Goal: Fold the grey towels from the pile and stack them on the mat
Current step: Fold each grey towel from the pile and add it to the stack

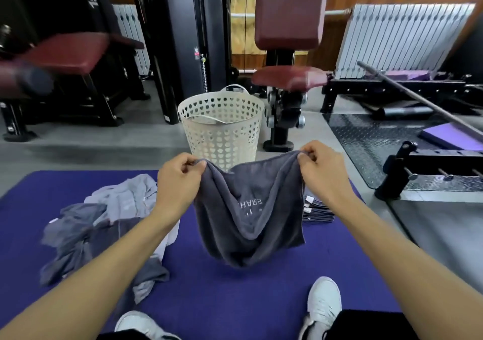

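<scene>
Folding step in hand: left hand (pixel 180 180) and right hand (pixel 322 172) each pinch 1 top corner of the grey towel (pixel 248 216) at frame centre above the mat (pixel 235 300); next, join corners evenly

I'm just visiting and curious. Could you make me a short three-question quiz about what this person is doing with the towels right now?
1. True or false: the left hand and the right hand each pinch a top corner of the dark grey towel.
2. Where is the stack of folded towels? A) inside the white basket B) on the purple mat, behind the right forearm C) on a bench
3. Fill in: the unfolded pile lies to the person's ____.

Key: 1 true; 2 B; 3 left
</scene>
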Action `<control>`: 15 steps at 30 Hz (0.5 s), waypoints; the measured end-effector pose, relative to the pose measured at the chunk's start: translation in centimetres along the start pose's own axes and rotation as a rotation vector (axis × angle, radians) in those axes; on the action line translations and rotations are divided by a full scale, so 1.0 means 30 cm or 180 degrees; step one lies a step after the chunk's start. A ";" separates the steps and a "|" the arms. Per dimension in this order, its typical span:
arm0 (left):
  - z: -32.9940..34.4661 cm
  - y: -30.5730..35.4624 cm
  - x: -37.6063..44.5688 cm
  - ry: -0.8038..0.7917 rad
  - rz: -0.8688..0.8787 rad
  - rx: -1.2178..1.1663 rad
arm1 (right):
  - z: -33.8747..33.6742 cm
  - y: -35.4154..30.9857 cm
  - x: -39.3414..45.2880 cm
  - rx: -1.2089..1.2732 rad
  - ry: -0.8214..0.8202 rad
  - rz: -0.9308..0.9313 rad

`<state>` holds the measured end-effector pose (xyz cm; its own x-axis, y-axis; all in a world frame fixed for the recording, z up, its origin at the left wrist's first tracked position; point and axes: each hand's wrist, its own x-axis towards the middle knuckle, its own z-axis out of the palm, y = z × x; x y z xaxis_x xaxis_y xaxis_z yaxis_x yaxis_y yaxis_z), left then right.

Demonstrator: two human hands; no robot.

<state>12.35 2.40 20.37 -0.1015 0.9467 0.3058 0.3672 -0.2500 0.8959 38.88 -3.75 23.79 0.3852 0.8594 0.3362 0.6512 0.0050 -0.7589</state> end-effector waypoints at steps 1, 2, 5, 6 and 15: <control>0.011 -0.015 0.009 -0.0033 -0.0064 0.0055 | 0.022 0.014 0.011 -0.0124 -0.0163 0.0058; 0.026 -0.049 0.024 -0.0116 -0.0162 0.0158 | 0.049 0.035 0.023 -0.0303 -0.0380 0.0157; 0.082 -0.195 0.079 -0.0557 -0.0645 0.0739 | 0.152 0.123 0.052 -0.0648 -0.1116 0.0613; 0.100 -0.252 0.103 -0.0662 -0.0824 0.0842 | 0.193 0.158 0.063 -0.0613 -0.1309 0.0815; 0.128 -0.328 0.453 -0.0053 -0.0460 0.0285 | 0.381 0.149 0.344 -0.0243 -0.0507 0.0439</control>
<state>10.91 18.50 14.46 -0.1440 0.9749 0.1699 0.4310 -0.0927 0.8976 38.29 11.00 17.50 0.3700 0.9191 0.1352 0.6494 -0.1519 -0.7451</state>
